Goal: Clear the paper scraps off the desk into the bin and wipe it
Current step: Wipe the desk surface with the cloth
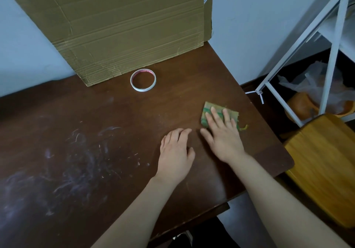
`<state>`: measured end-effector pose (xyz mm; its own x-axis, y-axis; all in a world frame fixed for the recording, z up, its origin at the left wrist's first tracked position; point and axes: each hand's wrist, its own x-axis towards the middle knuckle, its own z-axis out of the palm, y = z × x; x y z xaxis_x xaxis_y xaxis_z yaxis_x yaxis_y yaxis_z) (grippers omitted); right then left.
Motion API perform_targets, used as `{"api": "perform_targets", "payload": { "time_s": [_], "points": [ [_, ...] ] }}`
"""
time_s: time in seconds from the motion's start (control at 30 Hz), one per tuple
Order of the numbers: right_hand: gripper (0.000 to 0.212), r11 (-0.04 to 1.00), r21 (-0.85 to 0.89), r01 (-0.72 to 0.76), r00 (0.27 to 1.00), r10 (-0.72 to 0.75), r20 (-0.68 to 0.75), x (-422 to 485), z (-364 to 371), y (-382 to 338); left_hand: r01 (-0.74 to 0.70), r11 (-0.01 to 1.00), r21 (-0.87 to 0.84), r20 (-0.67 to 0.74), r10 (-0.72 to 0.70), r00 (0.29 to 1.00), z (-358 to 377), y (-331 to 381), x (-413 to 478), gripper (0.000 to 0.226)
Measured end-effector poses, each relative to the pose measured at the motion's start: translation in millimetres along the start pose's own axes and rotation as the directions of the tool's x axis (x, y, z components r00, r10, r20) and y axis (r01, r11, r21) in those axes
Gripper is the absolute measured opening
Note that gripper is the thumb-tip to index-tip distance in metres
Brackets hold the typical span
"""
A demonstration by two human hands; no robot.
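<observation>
Fingers, right hand: its fingers lay straight and slightly spread, pressed flat on top of the cloth; nothing was gripped or pinched.
Fingers, left hand: its fingers were loosely bent with the tips on the desk, palm down, and held nothing.
Cloth: a folded green-and-yellow rag lay flat on the desk near the right edge, about midway between the back and front edges. Its near half was covered by the right hand, and a loose thread trailed from its near right corner.
Hands together: the left hand sat just beside the right, toward the desk's middle, apart from the cloth.
Desk: dark brown wood with a rounded front right corner.
Scuff marks: pale, chalky streaks were spread over the left half, toward the front edge.
Tape ring: a white roll lay flat near the back edge, well apart from both hands.
Cardboard: a large flattened sheet stood on the back edge, leaning on the wall, just behind the tape ring.
Off the right edge: a white shelf frame with a clear plastic bag inside it, and a yellow wooden seat near the front right corner.
</observation>
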<state>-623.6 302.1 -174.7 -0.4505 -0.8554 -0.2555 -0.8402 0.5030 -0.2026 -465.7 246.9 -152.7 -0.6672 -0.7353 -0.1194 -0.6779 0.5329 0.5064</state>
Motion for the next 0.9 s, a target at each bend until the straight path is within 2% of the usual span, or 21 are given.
{"api": "perform_targets", "payload": {
  "time_s": [0.13, 0.3, 0.4, 0.5, 0.63, 0.7, 0.8, 0.9],
  "points": [
    [0.067, 0.984, 0.001, 0.177, 0.984, -0.177, 0.017, -71, 26, -25, 0.037, 0.999, -0.026, -0.008, -0.038, 0.999, -5, -13, -15, 0.050],
    [0.074, 0.987, 0.016, 0.160, 0.987, -0.160, 0.033, -54, 19, -29, 0.078, 0.996, -0.032, -0.038, -0.079, 0.996, -11, -27, -33, 0.047],
    [0.065, 0.991, 0.019, 0.136, 0.989, -0.137, 0.061, -13, 12, -48, 0.125, 0.990, -0.067, -0.072, -0.130, 0.989, -16, -35, -42, 0.046],
    [0.064, 0.984, 0.011, 0.178, 0.980, -0.178, 0.088, -5, 16, -73, 0.163, 0.979, -0.125, -0.134, -0.179, 0.975, -22, -43, -52, 0.043],
    [0.065, 0.916, 0.032, 0.400, 0.914, -0.401, 0.063, -62, 39, -94, 0.212, 0.959, -0.187, -0.181, -0.246, 0.952, -31, -58, -61, 0.042],
    [0.068, 0.880, 0.025, 0.475, 0.875, -0.475, 0.095, -91, 48, -95, 0.234, 0.953, -0.190, -0.186, -0.270, 0.945, -36, -68, -66, 0.042],
    [0.067, 0.890, 0.007, 0.456, 0.885, -0.454, 0.105, -84, 43, -90, 0.250, 0.952, -0.174, -0.187, -0.281, 0.941, -41, -78, -73, 0.040],
    [0.063, 0.937, 0.019, 0.349, 0.931, -0.349, 0.105, -46, 32, -106, 0.257, 0.950, -0.176, -0.194, -0.289, 0.937, -43, -81, -81, 0.039]
  ]
}}
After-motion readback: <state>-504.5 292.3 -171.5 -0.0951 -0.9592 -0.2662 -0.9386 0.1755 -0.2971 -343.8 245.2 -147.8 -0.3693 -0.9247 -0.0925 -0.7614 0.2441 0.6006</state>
